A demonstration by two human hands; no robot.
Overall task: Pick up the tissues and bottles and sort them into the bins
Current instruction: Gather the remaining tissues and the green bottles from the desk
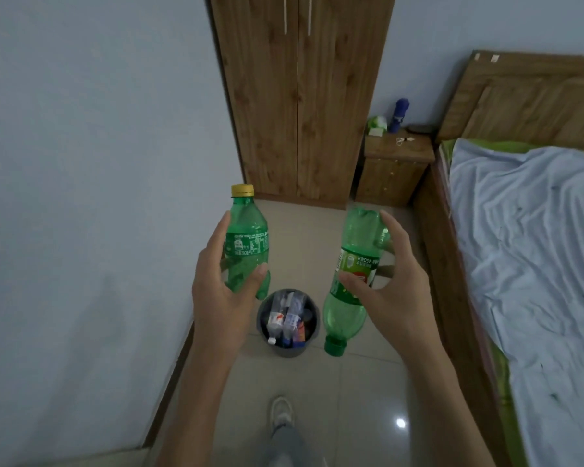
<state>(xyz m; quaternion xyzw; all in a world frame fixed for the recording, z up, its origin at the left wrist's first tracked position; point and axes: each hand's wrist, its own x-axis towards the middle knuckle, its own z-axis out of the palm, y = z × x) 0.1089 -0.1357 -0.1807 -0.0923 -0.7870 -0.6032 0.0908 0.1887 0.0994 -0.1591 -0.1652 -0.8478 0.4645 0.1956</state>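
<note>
Over the floor beside the bed (520, 230), you held both bottles up and to either side of the bin (289, 351), which was already crowded with bottles. My judgement: a release from there could bounce off the packed contents or miss the rim, since neither bottle sat squarely over the opening. Your right hand (391, 284) had thumb and fingers curled round the middle of the larger bottle (348, 308); its long axis ran near vertical, slightly tilted, cap down. Your left hand (223, 291) wrapped the lower body of the smaller bottle (246, 230), which stood upright, yellow cap up.

Grey bin (289, 352) on the tiled floor (368, 382)
</note>
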